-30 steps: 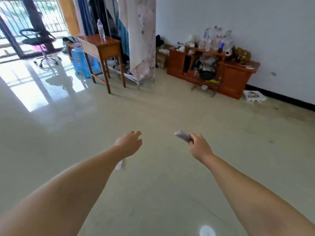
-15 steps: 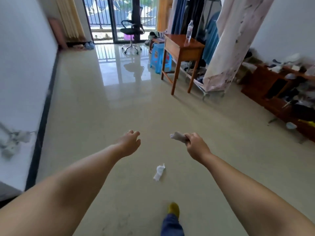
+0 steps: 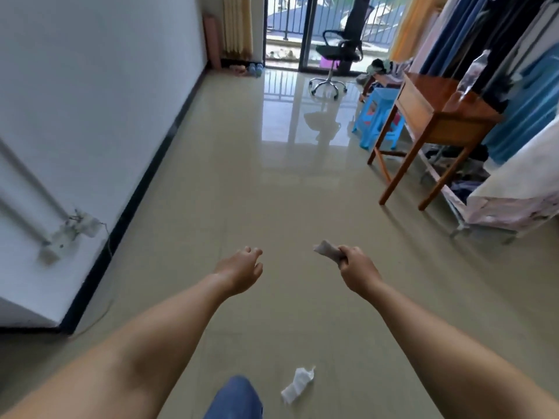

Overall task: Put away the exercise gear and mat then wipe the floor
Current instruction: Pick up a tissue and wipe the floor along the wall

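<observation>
My right hand [image 3: 358, 269] is stretched out at mid-frame, fingers closed around a crumpled greyish wipe [image 3: 327, 251] that sticks out to the left of the fist. My left hand [image 3: 242, 269] is held out beside it, empty, with the fingers loosely curled and apart. A second crumpled white tissue [image 3: 297, 385] lies on the beige tiled floor [image 3: 287, 192] near the bottom of the frame, beside my blue-trousered knee [image 3: 237, 397]. A rolled pink mat [image 3: 211, 40] stands upright in the far left corner, with blue dumbbells [image 3: 255, 68] on the floor next to it.
A white wall with a black skirting board [image 3: 145, 189] runs along the left. On the right stand a wooden table [image 3: 435, 116], a blue plastic stool [image 3: 378, 116] and a covered clothes rack [image 3: 514, 189]. A black office chair [image 3: 338, 52] stands by the balcony door.
The view has swung left, from the cabinet wall to the length of the room toward the balcony. The tissue on the floor now appears lower in frame. Both hands keep their pose.
</observation>
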A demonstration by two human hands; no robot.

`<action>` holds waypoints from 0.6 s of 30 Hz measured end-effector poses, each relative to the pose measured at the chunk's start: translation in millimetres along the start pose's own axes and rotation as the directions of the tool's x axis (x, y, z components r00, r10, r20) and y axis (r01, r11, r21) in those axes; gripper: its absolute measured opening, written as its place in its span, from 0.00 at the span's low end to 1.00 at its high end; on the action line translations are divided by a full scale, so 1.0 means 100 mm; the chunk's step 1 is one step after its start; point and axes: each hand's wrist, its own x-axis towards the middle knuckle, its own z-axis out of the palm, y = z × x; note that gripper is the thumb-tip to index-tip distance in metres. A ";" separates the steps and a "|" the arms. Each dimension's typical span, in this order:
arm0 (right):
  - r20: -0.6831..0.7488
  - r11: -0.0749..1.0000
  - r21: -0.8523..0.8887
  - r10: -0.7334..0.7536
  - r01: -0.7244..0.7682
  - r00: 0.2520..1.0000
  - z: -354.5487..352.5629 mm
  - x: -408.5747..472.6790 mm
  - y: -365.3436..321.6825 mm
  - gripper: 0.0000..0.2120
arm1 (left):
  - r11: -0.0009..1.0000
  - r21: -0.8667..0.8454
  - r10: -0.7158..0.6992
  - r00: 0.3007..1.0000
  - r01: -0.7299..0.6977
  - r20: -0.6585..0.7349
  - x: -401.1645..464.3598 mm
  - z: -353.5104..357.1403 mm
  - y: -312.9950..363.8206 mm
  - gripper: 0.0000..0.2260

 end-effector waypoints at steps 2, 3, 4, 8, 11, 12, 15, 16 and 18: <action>0.030 0.999 0.005 -0.037 0.037 0.999 0.05 0.51 -0.17 0.15 | 0.995 -0.001 -0.095 0.995 0.095 0.018 0.38 -0.15 -0.27 0.19; 0.044 0.998 0.009 -0.064 0.064 0.997 0.07 0.76 -0.28 0.14 | 0.991 0.002 -0.136 0.991 0.136 0.020 0.60 -0.22 -0.43 0.19; 0.056 0.996 0.016 -0.088 0.087 0.995 0.09 1.02 -0.40 0.14 | 0.985 0.006 -0.170 0.985 0.170 0.019 0.81 -0.31 -0.58 0.19; 0.079 0.993 0.041 -0.111 0.108 0.991 0.09 2.08 -0.88 0.13 | 0.966 -0.013 -0.256 0.966 0.257 0.047 1.61 -0.79 -1.07 0.19; 0.104 0.995 0.039 -0.093 0.089 0.990 0.07 2.80 -1.18 0.14 | 0.962 -0.024 -0.270 0.962 0.271 0.043 2.21 -1.18 -1.35 0.20; 0.114 0.996 0.039 -0.089 0.085 0.989 0.08 3.02 -1.27 0.14 | 0.959 -0.026 -0.283 0.959 0.284 0.035 2.38 -1.31 -1.42 0.20; 0.161 0.992 0.031 -0.122 0.118 0.979 0.14 3.63 -1.53 0.14 | 0.953 -0.043 -0.298 0.954 0.298 0.021 2.89 -1.61 -1.57 0.20; 0.183 0.991 0.025 -0.130 0.128 0.974 0.17 3.86 -1.61 0.13 | 0.952 -0.055 -0.302 0.953 0.303 0.026 3.05 -1.68 -1.64 0.20; 0.227 0.990 0.006 -0.140 0.142 0.964 0.24 4.33 -1.76 0.12 | 0.938 -0.087 -0.333 0.942 0.335 0.039 3.36 -1.78 -1.77 0.20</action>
